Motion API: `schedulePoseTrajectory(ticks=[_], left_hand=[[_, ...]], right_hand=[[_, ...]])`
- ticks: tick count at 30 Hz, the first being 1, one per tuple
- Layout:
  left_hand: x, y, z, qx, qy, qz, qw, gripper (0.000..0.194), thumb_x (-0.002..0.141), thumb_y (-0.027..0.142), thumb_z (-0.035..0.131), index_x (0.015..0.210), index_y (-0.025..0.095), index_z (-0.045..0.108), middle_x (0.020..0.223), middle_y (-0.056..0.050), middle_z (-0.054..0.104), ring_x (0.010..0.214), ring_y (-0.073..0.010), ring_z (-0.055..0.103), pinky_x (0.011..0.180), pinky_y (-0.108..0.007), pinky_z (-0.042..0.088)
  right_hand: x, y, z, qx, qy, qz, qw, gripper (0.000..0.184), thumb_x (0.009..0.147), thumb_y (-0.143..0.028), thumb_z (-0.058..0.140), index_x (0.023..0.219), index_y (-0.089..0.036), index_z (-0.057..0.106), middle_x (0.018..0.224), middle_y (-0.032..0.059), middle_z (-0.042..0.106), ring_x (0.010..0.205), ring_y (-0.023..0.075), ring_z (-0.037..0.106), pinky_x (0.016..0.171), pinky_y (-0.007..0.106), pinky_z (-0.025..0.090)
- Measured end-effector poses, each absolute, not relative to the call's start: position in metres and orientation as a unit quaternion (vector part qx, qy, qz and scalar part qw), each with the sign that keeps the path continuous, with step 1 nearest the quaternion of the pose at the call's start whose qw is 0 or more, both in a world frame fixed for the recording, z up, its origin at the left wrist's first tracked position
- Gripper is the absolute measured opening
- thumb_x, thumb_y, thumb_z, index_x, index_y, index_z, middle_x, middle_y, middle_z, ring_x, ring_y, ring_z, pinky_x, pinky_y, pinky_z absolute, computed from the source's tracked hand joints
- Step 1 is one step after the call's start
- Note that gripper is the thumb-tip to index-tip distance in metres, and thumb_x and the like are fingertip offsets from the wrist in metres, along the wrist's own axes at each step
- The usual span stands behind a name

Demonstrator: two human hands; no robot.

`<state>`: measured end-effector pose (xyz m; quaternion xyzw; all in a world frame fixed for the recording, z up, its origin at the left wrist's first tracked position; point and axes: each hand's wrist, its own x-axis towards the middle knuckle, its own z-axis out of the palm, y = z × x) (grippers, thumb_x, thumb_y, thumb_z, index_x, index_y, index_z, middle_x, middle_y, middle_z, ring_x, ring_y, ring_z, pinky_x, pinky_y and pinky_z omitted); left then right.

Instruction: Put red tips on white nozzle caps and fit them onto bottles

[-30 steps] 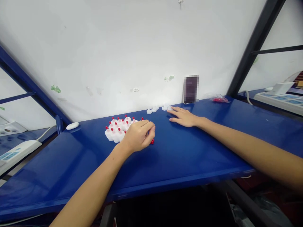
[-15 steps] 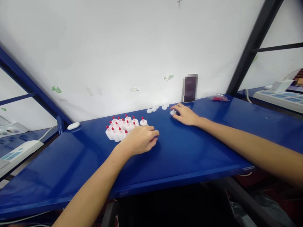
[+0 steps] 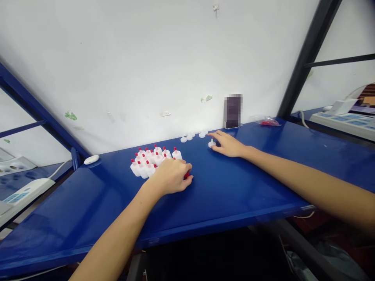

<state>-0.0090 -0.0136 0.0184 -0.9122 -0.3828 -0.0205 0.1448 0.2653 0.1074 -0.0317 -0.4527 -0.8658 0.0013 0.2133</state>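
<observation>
Several small white squeeze bottles with red tips stand in a tight cluster on the blue table. At the cluster's right edge, my left hand covers some of them. Its fingers are curled, and a small red cap shows between thumb and fingertips; whether more is held is hidden. Farther right, my right hand has thumb and index finger spread apart beside a white nozzle lid that stands on the table. The thumb is close to this lid or touching it.
More white nozzle lids lie along the wall. A dark phone-like slab leans there, with a clear bag of red pieces to its right. A white oval case lies at the left, near the blue frame post.
My right hand's fingers have parted from around the nozzle lid, which now shows more fully. A red cap has come into sight in my left hand. The camera view has shifted slightly.
</observation>
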Motion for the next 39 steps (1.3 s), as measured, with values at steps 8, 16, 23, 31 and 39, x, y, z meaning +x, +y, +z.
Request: schedulePoseTrajectory(ticks=[8, 16, 23, 31, 39], left_hand=[[-0.007, -0.012, 0.013, -0.932, -0.335, -0.079, 0.109, 0.016, 0.095, 0.025, 0.052, 0.093, 0.018, 0.066, 0.084, -0.004, 0.07, 0.067, -0.0166, 0.064, 0.058, -0.028, 0.043], [-0.002, -0.008, 0.006, -0.869, -0.367, -0.331, 0.03, 0.016, 0.102, 0.027, 0.046, 0.108, 0.02, 0.059, 0.074, 0.0, 0.066, 0.064, -0.0134, 0.061, 0.061, -0.026, 0.043], [0.0, -0.012, 0.003, -0.861, -0.352, -0.365, -0.026, 0.016, 0.103, 0.029, 0.043, 0.109, 0.021, 0.056, 0.065, 0.005, 0.057, 0.054, -0.0105, 0.052, 0.058, -0.024, 0.04], [0.005, -0.013, 0.001, -0.819, -0.342, -0.421, -0.185, 0.021, 0.103, 0.038, 0.044, 0.104, 0.02, 0.056, 0.066, 0.003, 0.052, 0.058, -0.011, 0.049, 0.055, -0.023, 0.04], [0.001, -0.01, -0.003, -0.847, -0.25, -0.4, -0.245, 0.017, 0.103, 0.033, 0.046, 0.107, 0.019, 0.055, 0.064, 0.005, 0.05, 0.055, -0.0086, 0.048, 0.055, -0.022, 0.039]], right_hand=[[0.261, 0.099, -0.023, -0.441, -0.879, -0.015, 0.18, 0.038, 0.098, -0.044, 0.04, 0.109, -0.014, 0.06, 0.109, 0.0164, 0.061, 0.098, 0.0297, 0.057, 0.085, 0.042, 0.041], [0.231, 0.037, -0.002, -0.229, -0.948, 0.078, 0.207, 0.03, 0.102, -0.044, 0.033, 0.091, -0.02, 0.047, 0.082, 0.0046, 0.058, 0.069, 0.0185, 0.047, 0.068, 0.033, 0.035], [0.228, 0.02, 0.003, -0.191, -0.959, 0.057, 0.2, 0.028, 0.099, -0.042, 0.033, 0.084, -0.022, 0.042, 0.074, 0.0022, 0.052, 0.062, 0.0168, 0.038, 0.067, 0.033, 0.031], [0.228, 0.012, 0.007, -0.18, -0.951, 0.095, 0.234, 0.029, 0.099, -0.045, 0.035, 0.083, -0.022, 0.04, 0.073, 0.001, 0.052, 0.063, 0.0159, 0.04, 0.065, 0.031, 0.03], [0.227, 0.013, 0.002, -0.165, -0.947, 0.109, 0.251, 0.027, 0.098, -0.044, 0.044, 0.086, -0.02, 0.045, 0.072, -0.0012, 0.053, 0.06, 0.0136, 0.043, 0.063, 0.029, 0.032]])
